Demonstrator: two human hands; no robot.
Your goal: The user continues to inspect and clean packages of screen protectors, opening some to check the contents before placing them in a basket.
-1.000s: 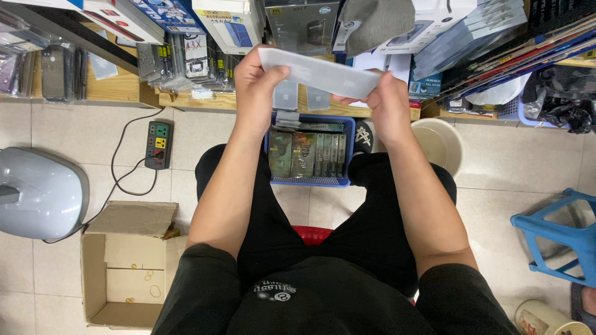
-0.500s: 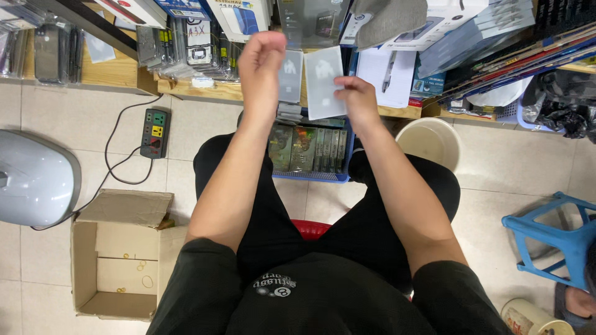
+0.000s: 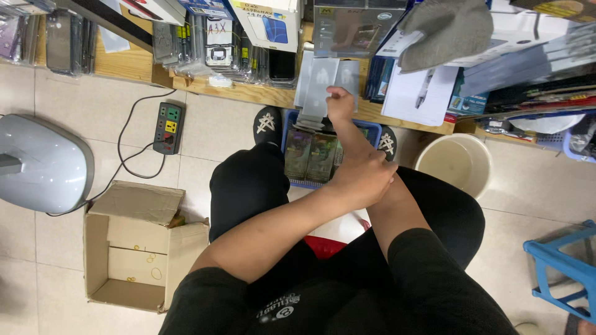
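The right hand (image 3: 339, 102) is extended forward to the edge of the wooden shelf (image 3: 124, 62); its fingers are clenched on a fanned stack of flat translucent grey packets (image 3: 320, 84), which stand nearly upright against the shelf front, directly above the blue basket (image 3: 372, 127). The left hand (image 3: 366, 180) lies across the right forearm, just above the knee; it holds nothing visible, its fingers curled loosely against the arm, though whether they press or merely rest cannot be told.

The blue basket sits on the tiled floor between two black shoes (image 3: 267, 124); it contains a row of upright flat packets with greenish faces (image 3: 310, 155). The person is seated, in black trousers and a black shirt, on a red seat (image 3: 323, 245) that shows between the legs.

To the left, an open cardboard box (image 3: 133, 248) stands on the floor, with a few small rubber bands on its bottom; beyond it lies a grey rounded appliance housing (image 3: 40, 164); a black power strip (image 3: 167, 127) with its cable lies near the shelf. To the right, a beige bucket (image 3: 453, 164) stands just beside the basket; a blue plastic stool (image 3: 562, 267) is at the far right edge. The shelf carries rows of flat packaged goods and white boxes; a grey cloth (image 3: 453, 28) lies on top of them.
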